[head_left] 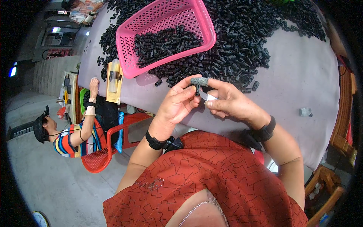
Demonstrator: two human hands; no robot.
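Note:
Above the near edge of the table, my two hands meet at the fingertips. My left hand (174, 103) is closed, pinching a small black plastic part (197, 90) between thumb and fingers. A small blade with a white grip (210, 97) is held between the thumb and fingers of my right hand (236, 103), close against the part. A grey speckled finger sleeve (199, 81) covers the tip of my right index finger, which reaches over the part. Just beyond my hands spreads a big heap of similar black parts (242, 45).
A pink perforated basket (126, 49) holds more black parts amid the heap. Left of it lies a yellow board (113, 96) with a clear tube. A small grey piece (304, 112) lies at right. Another person (77, 138) sits left on a red chair (109, 145).

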